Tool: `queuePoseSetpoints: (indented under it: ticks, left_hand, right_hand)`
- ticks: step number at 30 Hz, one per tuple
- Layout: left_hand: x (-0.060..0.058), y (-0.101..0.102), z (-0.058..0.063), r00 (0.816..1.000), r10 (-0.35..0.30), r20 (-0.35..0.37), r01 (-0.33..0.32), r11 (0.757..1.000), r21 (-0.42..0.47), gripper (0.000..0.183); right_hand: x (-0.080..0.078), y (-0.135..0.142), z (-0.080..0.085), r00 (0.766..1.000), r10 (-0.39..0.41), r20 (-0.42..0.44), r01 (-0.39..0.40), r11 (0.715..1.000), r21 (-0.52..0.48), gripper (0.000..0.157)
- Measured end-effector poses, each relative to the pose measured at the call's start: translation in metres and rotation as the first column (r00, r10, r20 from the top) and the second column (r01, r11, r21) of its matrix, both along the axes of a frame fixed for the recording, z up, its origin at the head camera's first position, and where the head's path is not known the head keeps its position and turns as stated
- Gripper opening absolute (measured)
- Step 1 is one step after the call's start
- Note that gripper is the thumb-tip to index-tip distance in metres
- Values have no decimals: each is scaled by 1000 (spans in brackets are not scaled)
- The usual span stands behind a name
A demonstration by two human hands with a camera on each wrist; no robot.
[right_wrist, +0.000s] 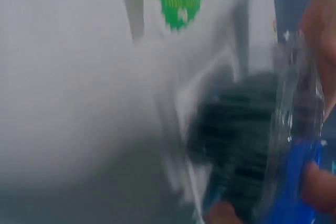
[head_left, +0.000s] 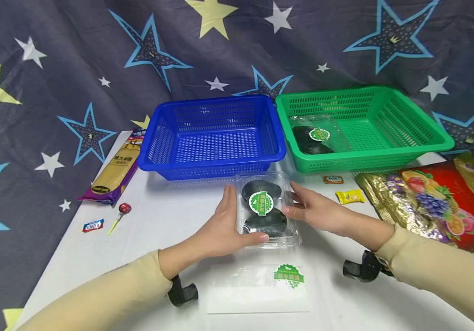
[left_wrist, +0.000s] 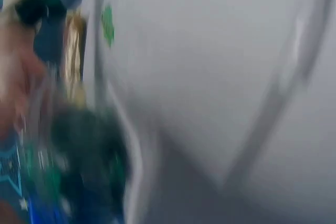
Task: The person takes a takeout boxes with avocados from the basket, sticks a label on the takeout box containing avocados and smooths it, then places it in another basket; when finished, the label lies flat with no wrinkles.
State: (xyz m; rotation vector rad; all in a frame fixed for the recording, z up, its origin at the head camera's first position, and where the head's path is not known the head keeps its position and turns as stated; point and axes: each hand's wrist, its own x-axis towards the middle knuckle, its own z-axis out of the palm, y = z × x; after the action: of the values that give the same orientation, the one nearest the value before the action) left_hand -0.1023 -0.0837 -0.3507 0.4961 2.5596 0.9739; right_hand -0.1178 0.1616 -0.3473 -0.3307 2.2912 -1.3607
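Note:
In the head view a clear plastic clamshell box (head_left: 265, 216) is held up between both hands. It contains dark, rounded items and has a green-and-white sticker. My left hand (head_left: 224, 227) grips its left side, thumb along the near edge and fingers along the side. From the right, my right hand (head_left: 317, 209) holds the opposite side with thumb and fingers. Both wrist views are blurred; the dark contents (right_wrist: 236, 129) show through the plastic in the right wrist view. Nearer the body lies a flat white, partly clear piece (head_left: 258, 299) with a green label (head_left: 288, 275).
Behind stand a blue basket (head_left: 212, 158) and a green basket (head_left: 369, 156); the green one holds a similar box (head_left: 318, 135). A noodle packet (head_left: 117, 170), lollipop (head_left: 124, 209) and small wrapped sweet (head_left: 93, 225) lie left. Two small sweets and shiny bags (head_left: 431, 207) lie right.

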Motion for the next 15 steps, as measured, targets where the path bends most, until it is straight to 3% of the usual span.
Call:
queuePoseSetpoints:
  ticks: [6, 11, 15]
  left_hand:
    - [-14, -12, -2, 993, -114, -5, 114, 993, -40, 138]
    - [-17, -15, -6, 991, -137, -6, 136, 990, -39, 140]
    - [-18, -16, -7, 988, -150, -23, 149, 988, -36, 140]
  right_hand:
    - [-8, 7, 2, 998, 57, 32, -58, 998, 17, 89]
    - [-6, 10, -3, 998, 23, 55, -25, 999, 40, 82]
    - [-3, 11, -10, 995, -13, 98, 15, 1000, -22, 76]
